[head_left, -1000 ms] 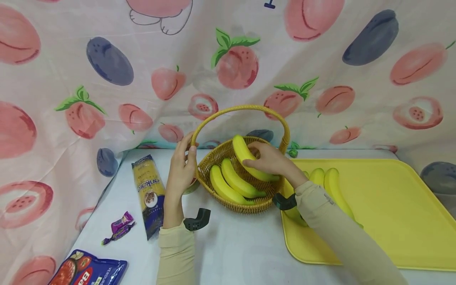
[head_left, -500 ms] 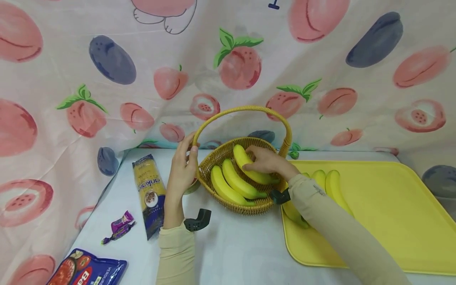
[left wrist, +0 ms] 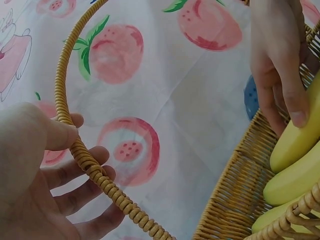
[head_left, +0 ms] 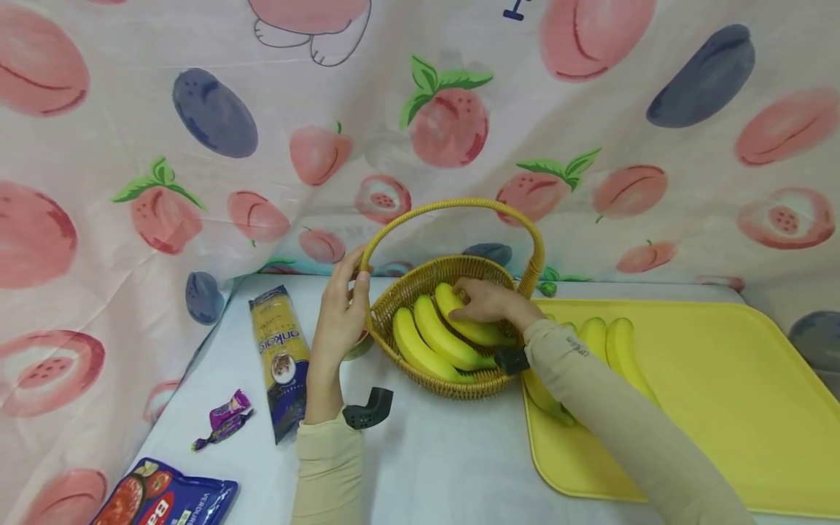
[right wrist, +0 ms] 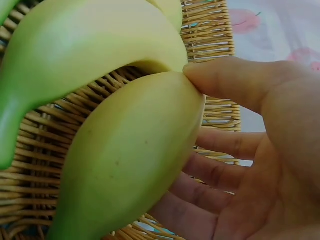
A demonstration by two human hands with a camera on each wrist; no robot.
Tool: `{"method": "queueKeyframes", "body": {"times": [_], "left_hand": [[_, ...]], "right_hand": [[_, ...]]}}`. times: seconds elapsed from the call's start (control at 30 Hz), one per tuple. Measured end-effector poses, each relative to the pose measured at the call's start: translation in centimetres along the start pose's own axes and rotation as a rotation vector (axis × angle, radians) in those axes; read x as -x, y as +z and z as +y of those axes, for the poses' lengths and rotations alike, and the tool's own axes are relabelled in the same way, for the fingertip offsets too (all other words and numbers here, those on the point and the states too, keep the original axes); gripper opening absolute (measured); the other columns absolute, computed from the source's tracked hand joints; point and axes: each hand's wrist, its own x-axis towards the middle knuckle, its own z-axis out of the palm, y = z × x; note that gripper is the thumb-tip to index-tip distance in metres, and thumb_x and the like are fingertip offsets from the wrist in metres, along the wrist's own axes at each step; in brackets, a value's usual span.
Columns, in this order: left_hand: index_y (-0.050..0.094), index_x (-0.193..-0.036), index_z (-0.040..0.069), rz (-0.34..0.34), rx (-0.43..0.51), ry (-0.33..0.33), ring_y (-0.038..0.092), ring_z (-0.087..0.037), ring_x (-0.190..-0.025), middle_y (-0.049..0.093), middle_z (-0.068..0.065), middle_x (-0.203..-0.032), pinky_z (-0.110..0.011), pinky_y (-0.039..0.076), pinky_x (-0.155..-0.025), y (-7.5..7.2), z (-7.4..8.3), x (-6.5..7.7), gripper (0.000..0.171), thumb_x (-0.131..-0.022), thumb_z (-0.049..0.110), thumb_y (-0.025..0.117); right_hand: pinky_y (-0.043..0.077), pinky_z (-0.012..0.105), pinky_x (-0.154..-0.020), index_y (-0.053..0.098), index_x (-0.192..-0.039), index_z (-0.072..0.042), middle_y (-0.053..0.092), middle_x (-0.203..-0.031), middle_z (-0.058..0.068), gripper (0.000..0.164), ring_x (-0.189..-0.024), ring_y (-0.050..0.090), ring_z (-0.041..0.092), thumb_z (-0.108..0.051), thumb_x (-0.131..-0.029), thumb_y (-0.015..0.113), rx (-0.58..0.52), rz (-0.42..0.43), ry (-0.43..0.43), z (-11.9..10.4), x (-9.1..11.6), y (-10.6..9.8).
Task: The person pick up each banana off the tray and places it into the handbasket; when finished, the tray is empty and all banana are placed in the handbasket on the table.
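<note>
A wicker basket (head_left: 453, 386) with a tall arched handle stands mid-table in the head view. My left hand (head_left: 340, 321) holds the left side of the handle (left wrist: 107, 185), thumb on one side and fingers on the other. Inside the basket, my right hand (head_left: 488, 300) grips a yellow banana (right wrist: 130, 150) with green at its stem end. The thumb presses near its tip while the fingers lie along its far side. Two more bananas rest to its left, the middle banana (head_left: 442, 339) and the leftmost banana (head_left: 420, 354). The right hand partly hides the held banana in the head view.
A yellow tray (head_left: 722, 408) lies at right, bearing several bananas (head_left: 626, 354) partly under my right sleeve. At left are an ankara packet (head_left: 282, 357), purple-wrapped candies (head_left: 228, 412) and a blue pouch (head_left: 184, 499). Behind my left hand a round container (head_left: 359, 348) partly shows. Fruit-print cloth (head_left: 315, 65) hangs behind.
My right hand has lowered the banana into the basket, bringing it down beside the other two. The left hand keeps its hold on the handle. The head view has shifted slightly.
</note>
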Motion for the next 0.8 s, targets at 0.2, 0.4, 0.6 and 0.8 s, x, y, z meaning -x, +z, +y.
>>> {"method": "queueKeyframes", "body": {"times": [0.2, 0.4, 0.6, 0.8], "left_hand": [[0.040, -0.143, 0.026, 0.001, -0.003, 0.005, 0.048, -0.023, -0.117, 0.049, -0.010, -0.127, -0.051, 0.045, -0.098, 0.0, -0.1, -0.1, 0.040, -0.103, 0.028, 0.037], [0.040, -0.143, 0.026, 0.003, -0.004, 0.003, 0.049, -0.022, -0.116, 0.050, -0.009, -0.126, -0.050, 0.046, -0.097, 0.2, 0.0, 0.1, 0.040, -0.103, 0.028, 0.037], [0.039, -0.143, 0.027, -0.003, 0.002, -0.007, 0.048, -0.022, -0.117, 0.049, -0.009, -0.128, -0.050, 0.045, -0.099, 0.2, -0.1, 0.0, 0.040, -0.103, 0.028, 0.037], [0.039, -0.143, 0.027, -0.006, -0.003, -0.008, 0.048, -0.023, -0.118, 0.050, -0.010, -0.128, -0.052, 0.043, -0.099, 0.1, 0.0, 0.0, 0.040, -0.103, 0.029, 0.036]], "right_hand": [[0.044, 0.044, -0.097, 0.031, -0.146, -0.009, 0.050, -0.135, 0.016, 0.064, -0.123, 0.050, 0.030, -0.035, -0.093, 0.057, -0.009, -0.057, -0.002, 0.2, -0.6, 0.5], [0.041, 0.046, -0.101, 0.025, -0.148, -0.011, 0.047, -0.139, 0.015, 0.067, -0.126, 0.048, 0.029, -0.036, -0.094, 0.055, 0.015, -0.089, 0.008, 0.1, -0.7, 0.7], [0.042, 0.046, -0.101, 0.027, -0.148, -0.010, 0.048, -0.138, 0.017, 0.062, -0.126, 0.048, 0.030, -0.034, -0.096, 0.052, -0.020, -0.066, -0.016, 0.3, -0.2, 0.6], [0.047, 0.042, -0.090, 0.036, -0.143, -0.007, 0.057, -0.123, 0.014, 0.054, -0.109, 0.057, 0.026, -0.030, -0.096, 0.052, -0.042, 0.029, -0.087, 0.7, 0.9, 0.3]]}}
